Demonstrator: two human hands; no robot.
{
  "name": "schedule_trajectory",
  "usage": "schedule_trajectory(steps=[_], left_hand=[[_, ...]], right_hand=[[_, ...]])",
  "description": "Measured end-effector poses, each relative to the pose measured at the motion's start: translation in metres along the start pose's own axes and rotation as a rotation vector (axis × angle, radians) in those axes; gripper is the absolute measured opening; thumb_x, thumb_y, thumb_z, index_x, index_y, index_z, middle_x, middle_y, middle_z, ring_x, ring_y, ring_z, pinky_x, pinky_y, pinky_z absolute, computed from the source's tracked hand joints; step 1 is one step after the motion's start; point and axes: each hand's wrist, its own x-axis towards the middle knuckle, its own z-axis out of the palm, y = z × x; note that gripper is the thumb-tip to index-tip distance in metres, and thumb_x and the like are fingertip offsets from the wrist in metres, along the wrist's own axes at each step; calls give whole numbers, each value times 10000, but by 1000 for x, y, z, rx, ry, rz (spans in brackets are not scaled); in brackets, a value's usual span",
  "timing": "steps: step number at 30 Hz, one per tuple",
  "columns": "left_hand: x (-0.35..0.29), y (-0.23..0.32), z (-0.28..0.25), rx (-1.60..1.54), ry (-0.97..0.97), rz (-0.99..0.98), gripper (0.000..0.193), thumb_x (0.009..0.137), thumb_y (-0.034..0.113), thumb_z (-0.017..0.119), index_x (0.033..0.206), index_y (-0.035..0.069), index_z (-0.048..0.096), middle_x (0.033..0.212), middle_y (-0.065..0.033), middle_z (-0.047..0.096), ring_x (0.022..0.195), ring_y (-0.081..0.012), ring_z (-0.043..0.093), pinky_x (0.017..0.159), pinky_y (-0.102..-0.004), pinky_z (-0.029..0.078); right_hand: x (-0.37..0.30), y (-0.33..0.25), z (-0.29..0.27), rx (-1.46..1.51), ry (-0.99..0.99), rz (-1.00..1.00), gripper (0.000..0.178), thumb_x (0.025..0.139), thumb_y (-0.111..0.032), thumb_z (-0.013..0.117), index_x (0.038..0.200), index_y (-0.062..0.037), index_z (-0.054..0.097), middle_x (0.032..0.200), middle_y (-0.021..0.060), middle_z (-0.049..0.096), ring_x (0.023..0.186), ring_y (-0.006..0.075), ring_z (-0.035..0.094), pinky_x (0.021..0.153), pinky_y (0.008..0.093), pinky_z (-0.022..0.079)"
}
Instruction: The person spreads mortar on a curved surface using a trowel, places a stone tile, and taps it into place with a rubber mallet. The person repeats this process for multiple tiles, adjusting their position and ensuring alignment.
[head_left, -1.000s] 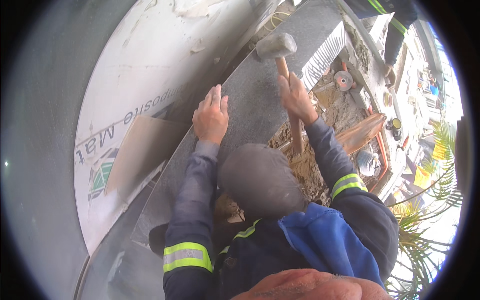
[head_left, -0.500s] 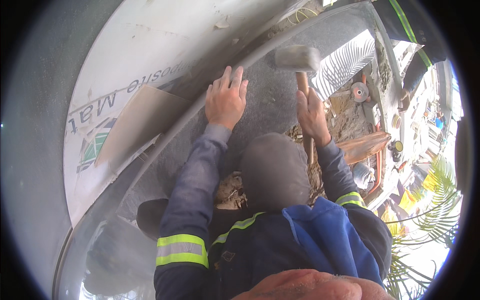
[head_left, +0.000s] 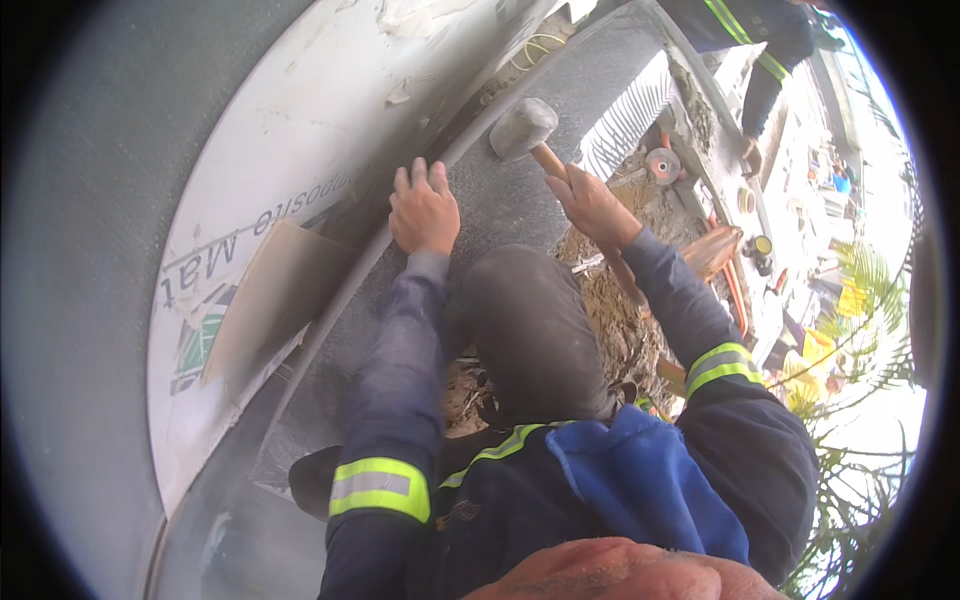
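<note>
My right hand (head_left: 596, 208) is closed round the wooden handle of a mallet (head_left: 524, 128). The mallet's thick, dusty grey head is over the dark grey slab (head_left: 505, 210); whether it touches the surface I cannot tell. My left hand (head_left: 425, 212) lies on the slab's long left edge, its fingers stretched out and holding nothing. Dust coats the slab and my left sleeve. My bent knee, in grey trousers, comes up between my two arms. Striped leaf-like shadows fall on the slab's far right part.
A white printed board (head_left: 290, 150) and a brown flat sheet (head_left: 280, 290) stand along the left. Right of the slab are rubble, a tool disc (head_left: 662, 166), a wooden piece (head_left: 712, 252) and an orange hose (head_left: 738, 300). A co-worker's sleeve (head_left: 765, 90) shows at the upper right.
The mallet has swung leftward and its handle now leans, where it stood nearly upright. My left hand stays on the slab's edge. The whole view has shifted and turned a little.
</note>
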Motion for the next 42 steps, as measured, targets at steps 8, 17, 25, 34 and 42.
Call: schedule_trajectory(steps=[8,17,25,34,42], left_hand=[[11,15,-6,54,-105,-132,511,1080,524,395,1243,161,716,1203,-66,723,1108,-291,663,935,-458,506],[10,21,3,150,1,-128,493,1062,495,441,1302,132,672,1306,-63,655,1216,-272,583,994,-459,464],[13,20,9,245,46,-140,487,1072,441,443,1425,138,586,1450,-73,562,1347,-279,501,1118,-519,362],[108,180,74,200,134,17,532,1070,488,413,1397,108,591,1421,-99,581,1368,-292,503,1133,-623,304],[156,278,91,186,-73,-258,593,1069,547,365,1322,97,657,1306,-98,658,1236,-289,604,1038,-480,439]], right_hand=[[21,-37,-39,-107,-270,166,466,1083,-371,489,1159,83,560,973,279,690,912,405,701,810,495,539],[16,-41,-20,-41,-261,304,363,1079,-282,482,1131,73,543,932,280,693,871,415,713,772,500,567],[29,-31,-51,32,-375,312,336,1044,-254,502,1171,55,538,998,307,715,997,467,713,870,533,566],[30,34,-131,304,-187,240,368,1043,-296,549,1113,63,590,905,261,693,871,405,713,783,476,549],[66,117,-176,521,149,574,385,1017,-325,627,954,46,546,778,202,653,716,307,656,710,468,514]])
